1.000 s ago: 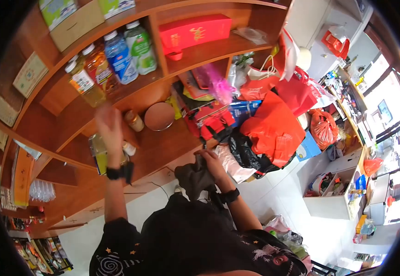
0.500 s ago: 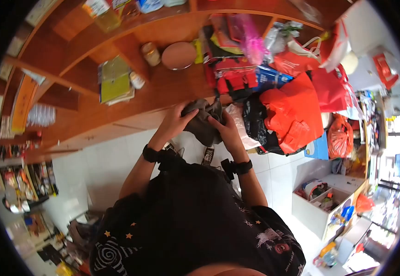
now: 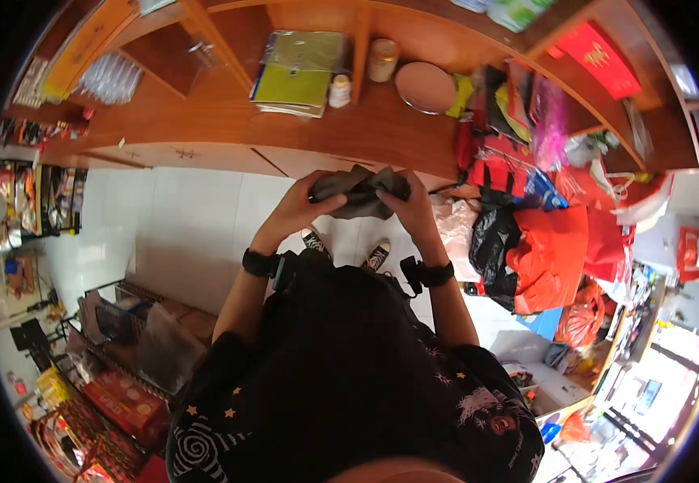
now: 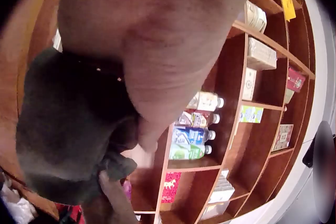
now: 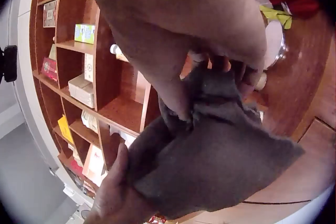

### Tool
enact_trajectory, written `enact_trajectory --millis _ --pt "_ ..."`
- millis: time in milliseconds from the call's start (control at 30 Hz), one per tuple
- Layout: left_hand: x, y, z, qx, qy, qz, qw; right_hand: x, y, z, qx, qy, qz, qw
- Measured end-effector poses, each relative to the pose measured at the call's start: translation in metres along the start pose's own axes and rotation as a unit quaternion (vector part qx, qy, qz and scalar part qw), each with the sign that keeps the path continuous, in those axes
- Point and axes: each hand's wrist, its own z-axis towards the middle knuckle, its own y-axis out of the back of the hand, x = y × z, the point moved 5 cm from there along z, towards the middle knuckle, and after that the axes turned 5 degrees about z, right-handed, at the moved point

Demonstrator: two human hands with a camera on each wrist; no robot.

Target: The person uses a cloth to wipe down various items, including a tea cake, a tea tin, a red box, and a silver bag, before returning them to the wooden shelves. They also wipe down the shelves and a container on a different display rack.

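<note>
A dark grey-brown cloth point(image 3: 356, 191) is stretched between both hands, in front of the shelf unit and above the floor. The left hand point(image 3: 303, 204) grips its left end, with the thumb lying over the top. At the other end the right hand point(image 3: 414, 208) pinches the fabric between thumb and fingers. Up close in the right wrist view, the cloth point(image 5: 210, 150) is bunched into folds under the right thumb and hangs loose below. The left wrist view shows the cloth point(image 4: 63, 124) draped from the left hand, whose fingers are mostly hidden behind it.
Ahead, a wooden shelf point(image 3: 228, 125) bears yellow-green notebooks point(image 3: 294, 76), a small white bottle point(image 3: 340, 91), a jar point(image 3: 382, 60) and a round pinkish plate point(image 3: 426, 88). Red bags point(image 3: 554, 249) pile up at the right. Boxes and a crate point(image 3: 136, 322) stand behind left.
The left hand came down from the shelf to join the right on the cloth. Both hands then spread the cloth wider, and the head view turned along the shelf toward the left.
</note>
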Motion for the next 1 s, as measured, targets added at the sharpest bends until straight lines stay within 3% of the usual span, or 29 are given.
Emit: enact_trajectory --millis 67,167,200,267,333,400,467,533,600,667,800,933,1000 --pt "0.017 0.029 -0.006 -0.067 0.003 -0.076 0.995 -0.003 -0.023 0.017 0.027 0.017 0.008 0.999" --pt "0.035 0.070 -0.020 -0.098 -0.010 -0.022 0.995 -0.001 -0.057 0.035 0.087 0.041 0.018 0.995" --pt "0.041 0.082 -0.026 -0.091 -0.001 0.034 0.995 -0.005 -0.060 0.040 0.059 0.034 0.006 0.998" --pt "0.057 0.102 -0.036 -0.101 0.023 0.024 0.994 -0.007 -0.067 0.055 0.037 0.032 -0.006 0.999" --pt "0.073 0.117 -0.033 -0.113 0.044 0.015 0.993 -0.009 -0.067 0.071 -0.011 0.030 0.057 0.998" --pt "0.082 0.130 -0.035 -0.211 0.016 0.025 0.977 -0.004 -0.075 0.076 0.000 0.041 0.008 0.999" --pt "0.093 0.139 -0.029 -0.221 0.051 -0.039 0.973 -0.003 -0.081 0.073 0.024 -0.008 -0.020 0.999" --pt "0.106 0.148 -0.023 -0.284 0.007 -0.040 0.958 -0.007 -0.088 0.078 0.025 -0.029 0.031 0.999" --pt "0.099 0.155 -0.021 -0.286 0.045 -0.097 0.952 -0.027 -0.080 0.082 0.027 -0.052 0.075 0.995" --pt "0.093 0.156 -0.020 -0.290 0.058 -0.096 0.951 -0.042 -0.084 0.101 0.134 -0.048 -0.042 0.989" --pt "0.091 0.145 -0.019 -0.291 0.042 -0.107 0.950 -0.031 -0.096 0.128 0.181 -0.052 0.060 0.980" --pt "0.088 0.143 -0.019 -0.303 0.106 0.060 0.945 -0.035 -0.114 0.157 0.203 -0.106 0.037 0.973" --pt "0.083 0.144 -0.019 -0.343 0.108 0.053 0.932 -0.063 -0.120 0.181 0.202 0.066 0.017 0.977"
